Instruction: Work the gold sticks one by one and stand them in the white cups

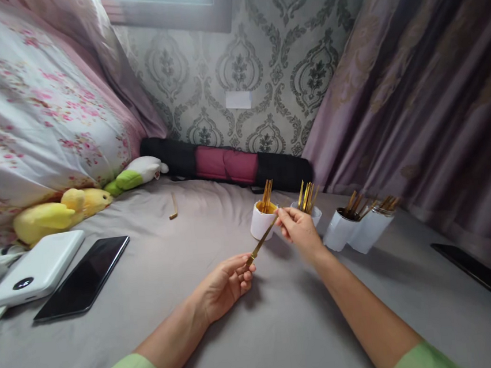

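Note:
My left hand [227,284] pinches the near end of a thin golden stick [262,241] above the grey sheet. My right hand [298,230] pinches the far end of the same stick, just beside a white cup [261,222] that holds several golden sticks. Behind my right hand stands a second cup [314,211] with more golden sticks. Two further white cups [339,230] [369,230], tilted and holding darker sticks, stand to the right. Both arms wear light green sleeves.
A loose stick [173,206] lies farther back on the grey sheet [153,308]. A black phone [83,276] and a white power bank [35,275] lie at left, near yellow plush toys [61,212]. A dark flat device [484,276] lies at right. A black and pink roll [226,164] lines the wall.

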The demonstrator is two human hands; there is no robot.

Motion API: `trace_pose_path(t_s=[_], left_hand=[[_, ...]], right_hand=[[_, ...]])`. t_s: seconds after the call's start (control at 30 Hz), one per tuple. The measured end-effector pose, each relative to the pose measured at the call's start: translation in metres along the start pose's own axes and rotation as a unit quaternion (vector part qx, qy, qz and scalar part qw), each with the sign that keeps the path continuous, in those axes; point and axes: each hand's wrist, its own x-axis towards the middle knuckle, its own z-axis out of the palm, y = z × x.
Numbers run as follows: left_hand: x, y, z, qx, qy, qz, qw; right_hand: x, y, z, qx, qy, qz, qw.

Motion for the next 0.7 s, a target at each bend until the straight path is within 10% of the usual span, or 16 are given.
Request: trace_pose_path(t_s=[0.7], left_hand=[[0.000, 0.003, -0.001, -0.029, -0.004, -0.012, 0.999]], right_hand=[[0.019, -0.028, -0.013, -0.019, 0.037, 0.006, 0.999]])
